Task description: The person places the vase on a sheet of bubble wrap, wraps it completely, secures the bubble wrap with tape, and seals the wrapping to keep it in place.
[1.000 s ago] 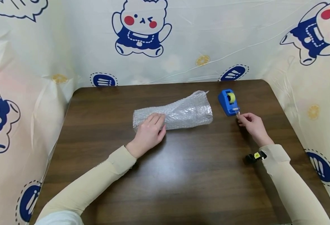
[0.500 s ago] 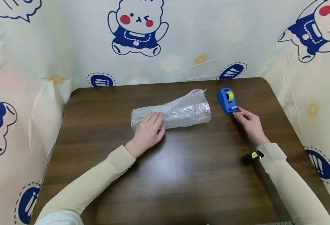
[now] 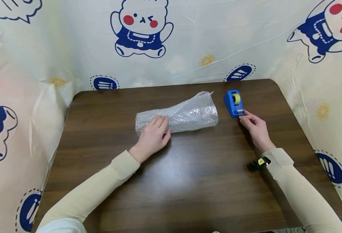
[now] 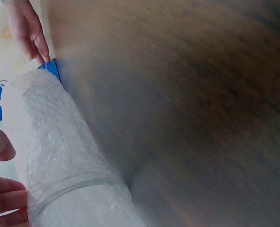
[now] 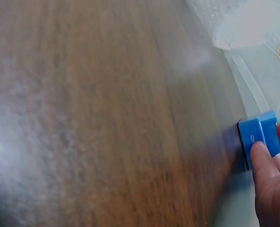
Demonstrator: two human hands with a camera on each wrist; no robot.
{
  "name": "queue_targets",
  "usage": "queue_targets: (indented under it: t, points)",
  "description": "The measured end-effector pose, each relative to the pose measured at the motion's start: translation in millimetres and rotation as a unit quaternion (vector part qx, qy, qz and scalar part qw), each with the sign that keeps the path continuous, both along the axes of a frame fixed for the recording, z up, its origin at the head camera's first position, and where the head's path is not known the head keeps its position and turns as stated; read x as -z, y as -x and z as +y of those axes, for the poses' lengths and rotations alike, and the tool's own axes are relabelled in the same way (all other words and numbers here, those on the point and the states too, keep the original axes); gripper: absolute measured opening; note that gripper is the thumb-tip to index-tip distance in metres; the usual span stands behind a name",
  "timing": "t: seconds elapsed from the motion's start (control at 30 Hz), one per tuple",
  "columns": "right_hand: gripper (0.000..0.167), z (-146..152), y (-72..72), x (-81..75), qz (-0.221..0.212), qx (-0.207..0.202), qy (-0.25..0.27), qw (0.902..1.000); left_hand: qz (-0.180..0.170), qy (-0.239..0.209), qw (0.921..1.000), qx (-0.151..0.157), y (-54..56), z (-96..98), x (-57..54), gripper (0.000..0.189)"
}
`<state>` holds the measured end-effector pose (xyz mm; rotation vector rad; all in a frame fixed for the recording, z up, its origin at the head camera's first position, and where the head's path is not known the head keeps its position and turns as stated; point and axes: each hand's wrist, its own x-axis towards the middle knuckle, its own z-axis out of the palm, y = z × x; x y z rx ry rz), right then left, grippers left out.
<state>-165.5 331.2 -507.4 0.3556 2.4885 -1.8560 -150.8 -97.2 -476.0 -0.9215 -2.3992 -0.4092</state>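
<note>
A roll of bubble wrap (image 3: 195, 111) lies across the dark table; whether it wraps something is hard to tell. My left hand (image 3: 151, 136) rests on its left half, fingers laid over the top and thumb apart on the near side. In the left wrist view these fingers (image 4: 10, 201) touch the wrap. Right of the roll stands a blue tape dispenser (image 3: 231, 105) with a yellow-cored tape roll. My right hand (image 3: 256, 129) grips its front end, the thumb (image 5: 263, 161) pressed against the blue front in the right wrist view. Any tape at the fingertips is hidden.
The brown wooden table (image 3: 173, 181) has rounded far corners. A pale printed curtain (image 3: 182, 38) hangs close behind it and along both sides. A small black device (image 3: 258, 163) is worn at my right wrist.
My right hand has moved from a short strip of tape just off the dispenser onto the dispenser's front end. My left hand keeps its place on the bubble wrap. The head view shifts slightly.
</note>
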Motion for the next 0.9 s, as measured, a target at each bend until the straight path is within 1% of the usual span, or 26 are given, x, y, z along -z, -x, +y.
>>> queue_targets:
  t: [0.03, 0.1, 0.13, 0.2, 0.27, 0.33, 0.4, 0.47, 0.6, 0.67, 0.73, 0.77, 0.9]
  points:
    - [0.046, 0, -0.7, 0.2, 0.002, -0.001, -0.005, 1.0, -0.001, 0.001, 1.0, 0.001, -0.2, -0.1, 0.1, 0.04]
    - [0.047, 1, -2.6, 0.8, 0.003, -0.009, -0.035, 0.9993, -0.004, 0.006, 1.0, 0.002, -0.9, -0.1, 0.3, 0.04]
    - [0.049, 2, -4.2, 0.4, 0.002, -0.015, -0.064, 0.9978, -0.005, 0.008, 0.9999, 0.003, -1.2, -0.1, 0.4, 0.04]
    - [0.054, 4, -6.9, -0.5, -0.001, -0.038, -0.121, 0.9919, -0.005, 0.013, 0.9999, 0.004, -1.6, 0.1, 0.9, 0.04]
    - [0.059, 7, -8.9, -2.4, -0.008, -0.063, -0.161, 0.9849, -0.007, 0.019, 0.9998, 0.003, -2.5, 0.3, 0.8, 0.04]
    - [0.061, 9, -10.8, -4.4, -0.007, -0.08, -0.191, 0.9782, -0.007, 0.024, 0.9997, 0.004, -3.2, 0.7, 0.6, 0.041]
    - [0.056, 9, -12.8, -5.2, 0.005, -0.083, -0.21, 0.9741, -0.01, 0.027, 0.9996, 0.004, -3.7, 0.8, 0.3, 0.04]
    - [0.048, 9, -12.6, -3.2, 0.041, -0.08, -0.228, 0.9695, -0.009, 0.027, 0.9996, 0.003, -3.5, 0.4, -0.2, 0.04]
    - [0.041, 8, -7.6, 2.7, 0.143, -0.06, -0.243, 0.9575, -0.004, 0.024, 0.9997, 0.003, -2.1, -1.4, -1.0, 0.04]
    - [0.033, 8, -4.4, 4.3, 0.179, -0.056, -0.236, 0.9534, -0.004, 0.023, 0.9997, 0.002, -1.7, -2.2, -1.0, 0.04]
    - [0.027, 6, -2.6, 4.6, 0.194, -0.048, -0.23, 0.9524, -0.006, 0.023, 0.9997, 0.002, -1.7, -2.7, -0.8, 0.04]
    - [0.025, 6, -2.2, 4.4, 0.196, -0.043, -0.225, 0.9536, -0.006, 0.024, 0.9997, 0.001, -1.7, -2.9, -0.5, 0.04]
    - [0.028, 0, -1.1, 1.6, 0.182, -0.015, -0.183, 0.9659, -0.004, 0.025, 0.9997, 0.0, -2.0, -3.7, -0.1, 0.041]
